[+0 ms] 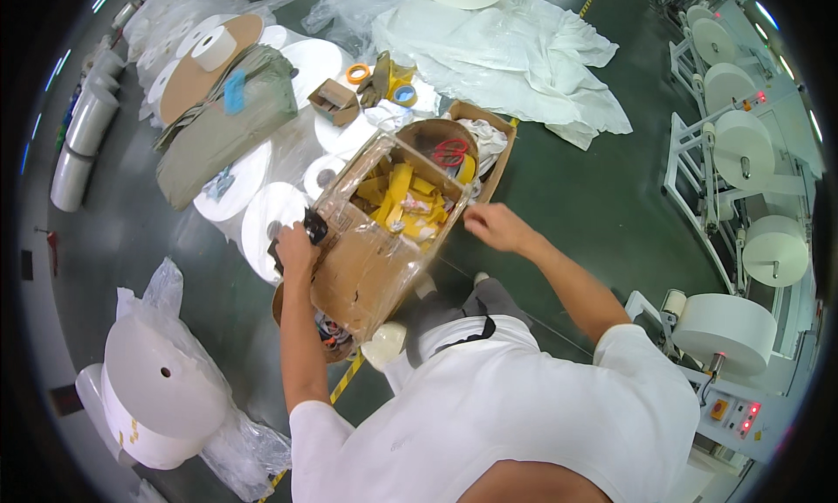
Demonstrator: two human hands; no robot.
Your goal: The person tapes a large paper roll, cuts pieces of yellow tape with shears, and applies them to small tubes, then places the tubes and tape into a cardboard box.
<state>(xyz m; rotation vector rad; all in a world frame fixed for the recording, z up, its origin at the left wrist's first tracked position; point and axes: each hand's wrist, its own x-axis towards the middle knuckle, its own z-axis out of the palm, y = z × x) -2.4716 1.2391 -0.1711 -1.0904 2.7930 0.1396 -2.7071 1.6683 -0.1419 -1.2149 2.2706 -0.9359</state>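
A large cardboard box (358,272) lies in front of me, with clear film or tape over its surface. Its open far part holds yellow scraps (403,198) and a few white and pink bits. My left hand (297,246) is closed round a black hand-held tool (315,227) at the box's left edge; the fingers partly hide it, so its kind is unclear. By the box's right edge is my right hand (496,227), fingers curled together; whatever they grip is too small to see. Beyond the yellow scraps, red-handled scissors (450,152) lie in a round brown container (428,132).
White rolls (278,215) crowd the left side of the box, beside grey-green sheeting (236,123). Tape rolls (404,94) and a small carton (335,102) sit farther off. A large wrapped roll (161,385) stands at left. Machines with white reels (724,333) line the right.
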